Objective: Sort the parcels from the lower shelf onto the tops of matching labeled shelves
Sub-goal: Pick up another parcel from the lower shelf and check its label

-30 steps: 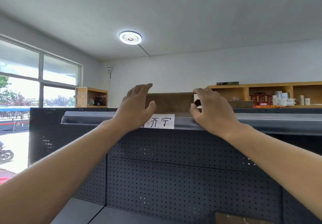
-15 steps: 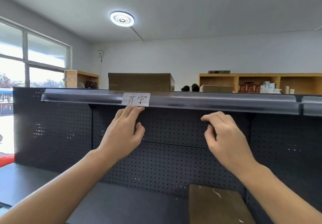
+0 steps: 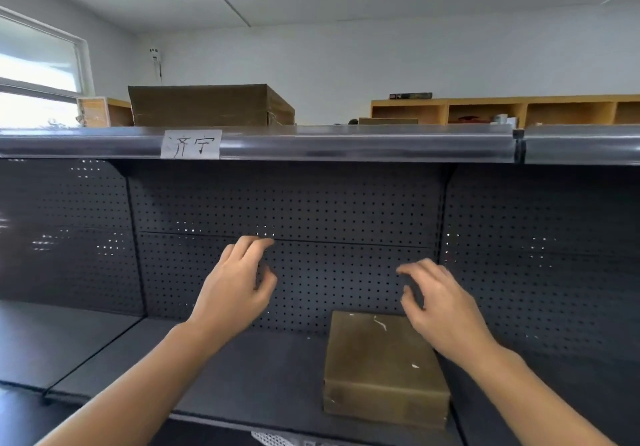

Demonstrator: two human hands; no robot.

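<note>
A brown cardboard parcel rests on the top shelf, just above a white handwritten label on the shelf's front rail. A second, smaller brown parcel lies on the lower shelf, right of centre. My left hand hovers in front of the pegboard back, fingers loosely curled, holding nothing. My right hand hangs just above the far right corner of the lower parcel, fingers spread, not touching it.
The dark perforated back panel closes the bay behind my hands. Another flat parcel lies further right on the top shelf. Wooden cubby shelving lines the far wall. A window is at the left.
Both hands let go of the parcel on the top shelf and dropped down in front of the pegboard. My view has tilted down, bringing the lower parcel into sight.
</note>
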